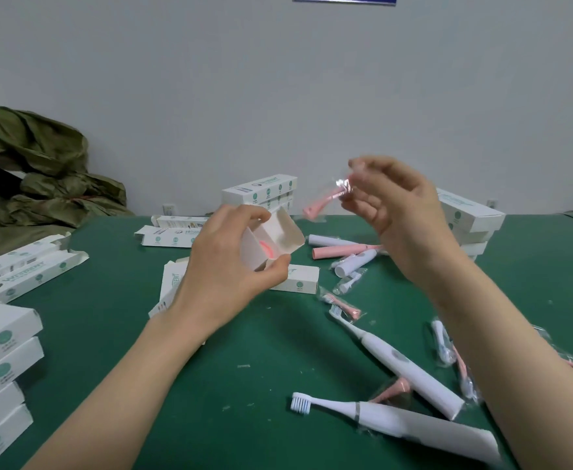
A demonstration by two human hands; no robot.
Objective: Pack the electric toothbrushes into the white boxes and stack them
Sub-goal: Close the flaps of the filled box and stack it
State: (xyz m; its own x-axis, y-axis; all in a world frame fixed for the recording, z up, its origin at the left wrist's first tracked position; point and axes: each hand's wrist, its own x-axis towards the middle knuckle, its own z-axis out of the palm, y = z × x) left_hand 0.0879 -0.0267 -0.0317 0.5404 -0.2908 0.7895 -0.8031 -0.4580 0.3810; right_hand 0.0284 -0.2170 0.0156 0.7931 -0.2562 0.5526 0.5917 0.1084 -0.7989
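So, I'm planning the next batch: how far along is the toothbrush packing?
Done: closed white cardboard boxes stacked near left, back centre and far right. In hand: the left hand holds an open white box with something pink inside; the right hand pinches a plastic-wrapped pink brush head. Remaining: white electric toothbrushes, a pink handle and open boxes lie on the green table.

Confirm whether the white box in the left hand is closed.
No, the white box held by the left hand has its end flaps standing open, and pink shows inside.

Right of the open box (pixel 286 232): two whole white toothbrushes (pixel 401 363), two white handles (pixel 356 262), one pink handle (pixel 339 251), one raised pink brush head (pixel 317 205).
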